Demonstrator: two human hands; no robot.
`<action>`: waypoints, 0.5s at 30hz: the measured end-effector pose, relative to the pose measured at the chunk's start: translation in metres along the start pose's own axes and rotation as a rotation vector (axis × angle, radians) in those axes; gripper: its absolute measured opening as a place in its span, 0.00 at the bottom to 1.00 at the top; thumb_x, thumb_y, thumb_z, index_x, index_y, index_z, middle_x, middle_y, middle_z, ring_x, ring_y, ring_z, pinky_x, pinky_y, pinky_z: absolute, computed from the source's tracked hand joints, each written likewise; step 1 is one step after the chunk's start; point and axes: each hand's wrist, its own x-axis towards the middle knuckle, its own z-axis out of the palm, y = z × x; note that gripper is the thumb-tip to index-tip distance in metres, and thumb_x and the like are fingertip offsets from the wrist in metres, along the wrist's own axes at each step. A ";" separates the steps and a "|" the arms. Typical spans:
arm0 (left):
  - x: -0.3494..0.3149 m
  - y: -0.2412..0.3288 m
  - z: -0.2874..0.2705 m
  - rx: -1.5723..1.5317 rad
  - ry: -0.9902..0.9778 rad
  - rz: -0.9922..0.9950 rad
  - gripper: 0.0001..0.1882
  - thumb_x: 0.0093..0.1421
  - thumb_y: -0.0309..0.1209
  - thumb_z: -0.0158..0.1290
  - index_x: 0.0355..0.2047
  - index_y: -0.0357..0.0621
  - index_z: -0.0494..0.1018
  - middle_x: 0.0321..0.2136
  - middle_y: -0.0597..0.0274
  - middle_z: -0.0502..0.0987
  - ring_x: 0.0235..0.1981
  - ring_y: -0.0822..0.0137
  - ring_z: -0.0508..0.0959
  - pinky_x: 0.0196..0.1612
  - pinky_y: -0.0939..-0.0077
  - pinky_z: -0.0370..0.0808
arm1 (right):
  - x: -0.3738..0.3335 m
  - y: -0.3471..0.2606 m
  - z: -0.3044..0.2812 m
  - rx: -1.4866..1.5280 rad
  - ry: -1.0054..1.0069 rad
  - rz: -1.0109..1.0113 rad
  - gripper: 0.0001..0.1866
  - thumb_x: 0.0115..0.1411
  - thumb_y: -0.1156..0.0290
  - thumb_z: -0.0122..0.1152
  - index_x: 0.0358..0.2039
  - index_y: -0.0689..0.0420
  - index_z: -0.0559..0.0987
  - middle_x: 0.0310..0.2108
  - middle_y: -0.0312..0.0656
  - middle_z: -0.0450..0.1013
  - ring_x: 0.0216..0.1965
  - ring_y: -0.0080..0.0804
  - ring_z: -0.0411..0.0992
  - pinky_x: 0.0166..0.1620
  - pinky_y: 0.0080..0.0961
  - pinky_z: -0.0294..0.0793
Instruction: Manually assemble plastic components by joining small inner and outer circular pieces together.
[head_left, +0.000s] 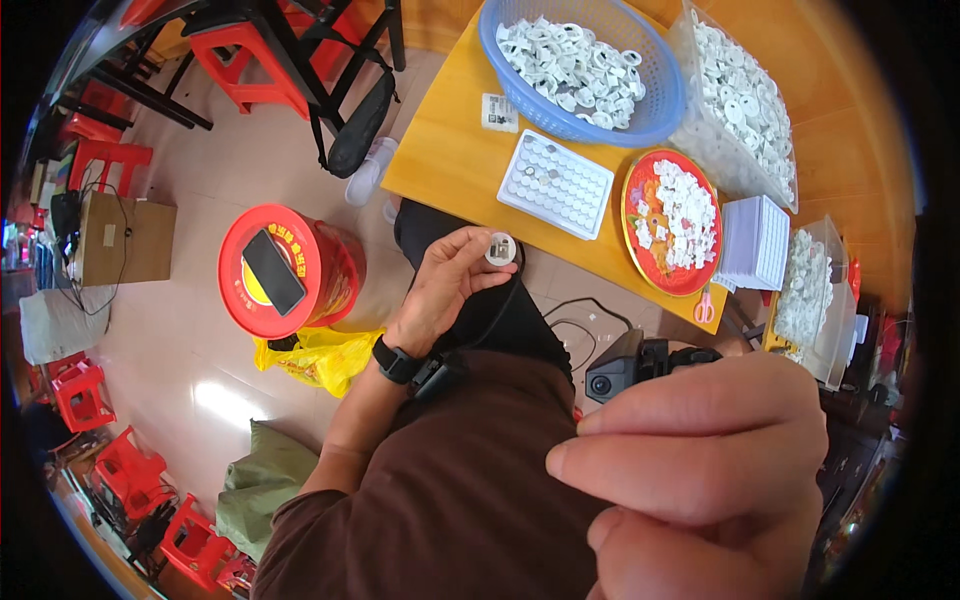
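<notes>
Between the thumb and fingers of my left hand (440, 285) is a small round white plastic part (500, 250) with a dark and metallic middle, held just off the table's near edge. My right hand (710, 470) looms large and close at the lower right, its fingers curled together; whatever they may hold is hidden. Beyond the left hand lies a white tray (570, 212) with rows of round cells, a few carrying greyish pieces. To its right, a red patterned plate (632, 225) bears a heap of small white parts.
The wooden table (450, 130) carries a blue basket (570, 125) and a clear bin (700, 150), both full of white round parts. Stacked white trays (755, 240) and pink scissors (704, 308) sit rightward. A red bucket (335, 255) topped by a phone (273, 272) stands left.
</notes>
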 end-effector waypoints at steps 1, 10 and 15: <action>0.007 -0.004 0.012 -0.010 -0.075 -0.039 0.12 0.62 0.33 0.46 0.39 0.38 0.71 0.34 0.58 0.76 0.35 0.66 0.78 0.37 0.78 0.77 | -0.013 -0.010 -0.003 -0.050 0.034 0.040 0.02 0.47 0.74 0.56 0.20 0.56 0.75 0.25 0.37 0.74 0.28 0.31 0.70 0.29 0.24 0.69; 0.011 -0.008 0.016 -0.011 -0.080 -0.055 0.12 0.62 0.33 0.46 0.40 0.38 0.71 0.35 0.58 0.76 0.34 0.65 0.78 0.37 0.78 0.78 | -0.082 0.009 -0.020 -0.161 0.139 0.126 0.03 0.41 0.74 0.59 0.19 0.57 0.74 0.22 0.39 0.71 0.24 0.33 0.69 0.26 0.25 0.68; 0.015 -0.011 0.021 0.018 -0.127 -0.078 0.12 0.62 0.33 0.46 0.40 0.38 0.71 0.35 0.58 0.76 0.34 0.67 0.78 0.37 0.78 0.78 | -0.112 0.012 -0.021 -0.223 0.191 0.188 0.05 0.37 0.74 0.60 0.18 0.58 0.74 0.20 0.40 0.70 0.22 0.34 0.69 0.24 0.25 0.67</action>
